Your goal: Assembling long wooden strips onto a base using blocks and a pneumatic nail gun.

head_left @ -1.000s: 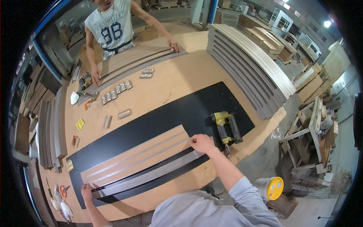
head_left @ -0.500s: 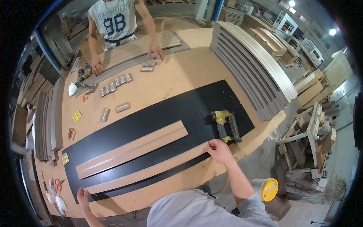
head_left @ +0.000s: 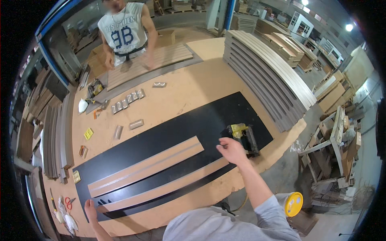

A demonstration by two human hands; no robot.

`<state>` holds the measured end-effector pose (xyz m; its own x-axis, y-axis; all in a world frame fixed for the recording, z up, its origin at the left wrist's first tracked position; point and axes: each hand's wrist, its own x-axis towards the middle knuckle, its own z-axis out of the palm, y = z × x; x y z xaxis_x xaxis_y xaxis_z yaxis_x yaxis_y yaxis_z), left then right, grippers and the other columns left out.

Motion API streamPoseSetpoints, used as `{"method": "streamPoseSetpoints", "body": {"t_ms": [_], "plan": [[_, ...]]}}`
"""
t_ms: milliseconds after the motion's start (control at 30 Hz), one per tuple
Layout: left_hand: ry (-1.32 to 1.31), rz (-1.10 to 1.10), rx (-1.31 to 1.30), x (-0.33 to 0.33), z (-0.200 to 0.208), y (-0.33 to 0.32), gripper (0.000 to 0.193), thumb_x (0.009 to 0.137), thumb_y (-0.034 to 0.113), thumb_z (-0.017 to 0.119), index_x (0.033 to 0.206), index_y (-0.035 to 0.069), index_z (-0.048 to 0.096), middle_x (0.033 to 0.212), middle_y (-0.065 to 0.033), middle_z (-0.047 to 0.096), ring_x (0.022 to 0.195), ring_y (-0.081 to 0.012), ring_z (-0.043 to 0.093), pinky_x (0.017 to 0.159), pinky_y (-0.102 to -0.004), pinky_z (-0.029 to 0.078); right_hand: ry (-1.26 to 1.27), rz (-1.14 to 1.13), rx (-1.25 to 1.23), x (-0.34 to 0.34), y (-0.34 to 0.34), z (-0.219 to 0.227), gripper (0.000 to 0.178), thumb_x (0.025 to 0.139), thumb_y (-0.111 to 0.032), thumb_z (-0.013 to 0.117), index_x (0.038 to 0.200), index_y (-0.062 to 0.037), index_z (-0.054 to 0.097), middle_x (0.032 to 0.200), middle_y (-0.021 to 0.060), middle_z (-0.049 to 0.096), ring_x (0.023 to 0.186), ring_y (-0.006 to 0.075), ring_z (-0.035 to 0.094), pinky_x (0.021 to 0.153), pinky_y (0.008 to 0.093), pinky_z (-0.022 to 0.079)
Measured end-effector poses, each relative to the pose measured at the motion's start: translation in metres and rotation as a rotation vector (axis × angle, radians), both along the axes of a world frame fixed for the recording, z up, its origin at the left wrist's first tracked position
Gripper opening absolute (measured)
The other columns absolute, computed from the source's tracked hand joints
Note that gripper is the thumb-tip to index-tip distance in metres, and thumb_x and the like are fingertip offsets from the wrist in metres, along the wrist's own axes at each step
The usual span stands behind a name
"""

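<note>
A long, narrow wood-coloured strip (head_left: 169, 186) lies along the front of a black panel (head_left: 120, 160). My left hand (head_left: 91, 209) is at the strip's left end, its fingers casting a spread shadow on the panel; whether it touches the strip is unclear. Above the strip's right end, apart from it, my right hand (head_left: 233, 151) has loosely bent fingers and holds nothing visible. Just beyond that hand lies a yellow and black nail gun (head_left: 241, 132). Parallel to the strip, a wider board (head_left: 146, 165) with a pale line along its length rests behind it.
Across the table (head_left: 201, 80) a co-worker stands at a slatted panel (head_left: 161, 58). A tall stack of grey panels (head_left: 267, 76) stands at the right. Small clear packets (head_left: 128, 100) and a yellow piece (head_left: 89, 133) lie to the left. Red-handled scissors (head_left: 68, 203) are near the left edge.
My right hand has come off the strip's end and risen. My left hand stays by the other end. The co-worker has straightened and drawn both hands back; one small packet near them is gone.
</note>
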<state>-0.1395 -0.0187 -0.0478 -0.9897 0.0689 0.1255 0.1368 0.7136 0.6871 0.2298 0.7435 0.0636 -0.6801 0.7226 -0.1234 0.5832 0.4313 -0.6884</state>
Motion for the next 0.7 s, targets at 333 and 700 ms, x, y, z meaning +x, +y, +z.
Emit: {"method": "streamPoseSetpoints", "body": {"t_ms": [333,700], "plan": [[-0.183,0.119,0.005,-0.022,0.023,0.084,0.054,0.088,0.014,0.07,0.133,-0.014,0.059,0.106,-0.0246,0.074,0.101,-0.0287,0.073,0.089,-0.0366,0.056,-0.325,0.288,-0.106,-0.075,-0.007,-0.056,0.041,0.092,-0.045,0.069,0.114,-0.0121,0.078,0.117,0.0132,0.076,0.113,0.0338,0.071,0.098,0.045,0.056],[-0.352,0.053,-0.304,-0.055,0.007,0.032,0.063,0.073,0.01,0.079,0.128,-0.009,0.055,0.114,-0.0235,0.07,0.107,-0.0322,0.067,0.098,-0.0412,0.052,-0.379,0.362,-0.164,-0.08,-0.035,-0.051,0.032,0.085,-0.036,0.076,0.108,-0.0146,0.08,0.107,0.0076,0.079,0.104,0.0274,0.075,0.092,0.0393,0.058]]}}
